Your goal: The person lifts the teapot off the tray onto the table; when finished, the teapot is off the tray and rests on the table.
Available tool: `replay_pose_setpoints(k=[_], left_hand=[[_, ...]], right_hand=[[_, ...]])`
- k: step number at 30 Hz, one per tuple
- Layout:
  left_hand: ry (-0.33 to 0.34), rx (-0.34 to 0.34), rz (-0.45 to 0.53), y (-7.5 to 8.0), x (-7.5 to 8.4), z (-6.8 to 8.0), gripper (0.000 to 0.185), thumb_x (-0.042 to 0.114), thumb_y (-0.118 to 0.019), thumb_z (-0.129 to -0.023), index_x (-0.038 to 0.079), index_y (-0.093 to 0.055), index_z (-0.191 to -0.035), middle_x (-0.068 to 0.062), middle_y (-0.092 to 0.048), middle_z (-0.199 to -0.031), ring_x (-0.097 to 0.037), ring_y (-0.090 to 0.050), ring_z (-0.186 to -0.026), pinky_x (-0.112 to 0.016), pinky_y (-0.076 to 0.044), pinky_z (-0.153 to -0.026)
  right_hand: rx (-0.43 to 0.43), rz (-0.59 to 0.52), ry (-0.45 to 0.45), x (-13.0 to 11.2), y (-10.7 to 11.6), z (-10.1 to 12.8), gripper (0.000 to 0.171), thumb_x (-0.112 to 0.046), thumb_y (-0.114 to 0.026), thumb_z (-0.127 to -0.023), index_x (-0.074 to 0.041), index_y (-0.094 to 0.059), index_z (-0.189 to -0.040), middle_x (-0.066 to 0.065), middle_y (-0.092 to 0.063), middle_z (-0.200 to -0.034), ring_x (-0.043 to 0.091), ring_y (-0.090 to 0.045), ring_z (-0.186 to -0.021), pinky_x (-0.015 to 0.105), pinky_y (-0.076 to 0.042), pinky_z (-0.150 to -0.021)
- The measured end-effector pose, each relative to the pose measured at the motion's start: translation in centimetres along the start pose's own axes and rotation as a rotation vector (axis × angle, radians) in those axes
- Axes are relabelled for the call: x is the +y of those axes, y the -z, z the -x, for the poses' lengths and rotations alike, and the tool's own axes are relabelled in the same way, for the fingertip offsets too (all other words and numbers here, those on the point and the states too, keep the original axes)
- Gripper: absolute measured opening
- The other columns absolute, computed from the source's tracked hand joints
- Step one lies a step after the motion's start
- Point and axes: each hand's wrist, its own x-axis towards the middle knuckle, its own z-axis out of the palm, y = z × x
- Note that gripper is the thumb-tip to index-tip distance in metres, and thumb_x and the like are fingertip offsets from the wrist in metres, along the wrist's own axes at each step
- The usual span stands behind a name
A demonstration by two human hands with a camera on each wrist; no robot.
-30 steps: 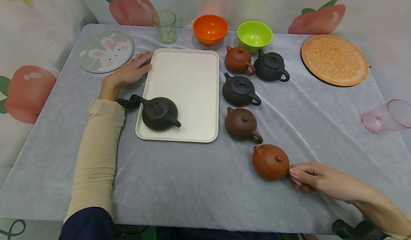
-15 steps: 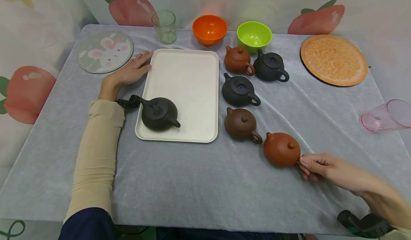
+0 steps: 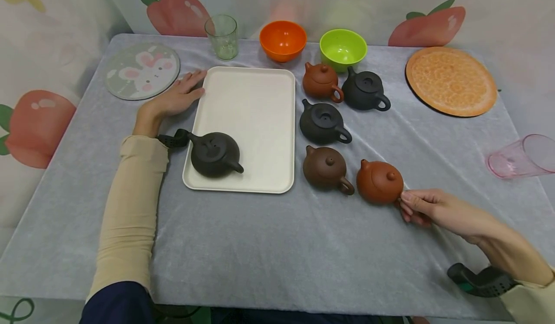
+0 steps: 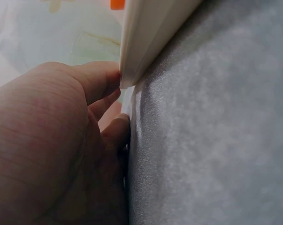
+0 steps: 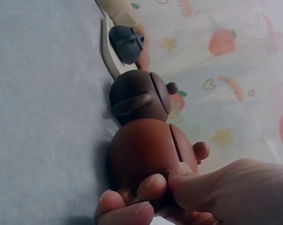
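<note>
My right hand (image 3: pixel 438 213) pinches the handle of a reddish-brown teapot (image 3: pixel 379 183); in the right wrist view the fingers cover most of that handle. Just left of it stands a dark brown teapot (image 3: pixel 325 167), with a black teapot (image 3: pixel 323 122) behind that one. Farther back are another reddish-brown teapot (image 3: pixel 320 80) and a second black one (image 3: pixel 364 88), side by side. My left hand (image 3: pixel 173 96) lies with extended fingers at the left edge of a cream tray (image 3: pixel 251 121), its thumb touching the rim. One black teapot (image 3: pixel 215 154) sits in the tray's near left corner.
Along the back stand a green-tinted glass (image 3: pixel 223 37), an orange bowl (image 3: pixel 284 41) and a lime bowl (image 3: pixel 343 49). A rabbit-patterned round mat (image 3: pixel 143 71) is at left, an orange round mat (image 3: pixel 452 81) at right. A pink glass (image 3: pixel 520 156) is near the right edge.
My right hand has moved the reddish-brown teapot away from the front edge and a little right, to beside the dark brown one. The left hand and tray have stayed put.
</note>
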Motion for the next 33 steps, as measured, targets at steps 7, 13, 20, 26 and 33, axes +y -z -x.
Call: replay_pose_setpoints(k=[7,13,20,26,33], left_hand=[[0.001,0.002,-0.002,0.0,0.0,0.0,0.062,0.038,-0.026,-0.107,0.015,0.0,-0.158,-0.011,0.01,-0.164,-0.025,0.02,-0.149,-0.044,0.016,-0.12],[0.002,0.0,-0.003,0.0,0.1,0.0,0.062,0.038,-0.026,-0.107,0.015,0.0,-0.158,-0.01,0.01,-0.164,-0.025,0.02,-0.149,-0.044,0.016,-0.12],[-0.003,0.001,0.001,0.0,0.1,-0.1,0.062,0.037,-0.026,-0.107,0.014,0.0,-0.158,-0.01,0.01,-0.164,-0.025,0.019,-0.149,-0.044,0.016,-0.12],[-0.005,-0.002,-0.004,0.0,0.0,0.0,0.062,0.038,-0.026,-0.107,0.014,0.0,-0.158,-0.011,0.01,-0.164,-0.026,0.02,-0.149,-0.044,0.016,-0.12],[0.003,-0.005,0.003,0.0,-0.1,-0.1,0.062,0.038,-0.027,-0.107,0.015,0.0,-0.158,-0.01,0.01,-0.164,-0.025,0.021,-0.149,-0.043,0.016,-0.12]], right_hand=[[0.057,0.029,-0.031,-0.7,0.5,-1.0,0.042,-0.027,-0.033,-0.109,0.001,-0.049,-0.082,0.009,-0.048,-0.068,0.026,-0.042,-0.059,0.033,-0.037,-0.056],[0.092,0.022,-0.075,-1.2,0.8,-1.8,0.043,-0.031,-0.034,-0.108,0.001,-0.05,-0.084,0.006,-0.049,-0.071,0.023,-0.042,-0.058,0.035,-0.037,-0.055],[0.134,0.012,-0.101,-1.6,1.2,-2.5,0.045,-0.036,-0.036,-0.107,0.001,-0.048,-0.084,0.008,-0.052,-0.078,0.021,-0.044,-0.062,0.034,-0.037,-0.056],[0.147,-0.01,-0.139,-1.8,1.9,-3.5,0.046,-0.038,-0.035,-0.107,0.002,-0.047,-0.086,0.007,-0.051,-0.082,0.018,-0.045,-0.064,0.033,-0.037,-0.056],[0.188,-0.046,-0.151,-2.3,2.7,-4.5,0.047,-0.04,-0.037,-0.106,0.001,-0.047,-0.086,0.007,-0.052,-0.083,0.014,-0.046,-0.065,0.031,-0.039,-0.054]])
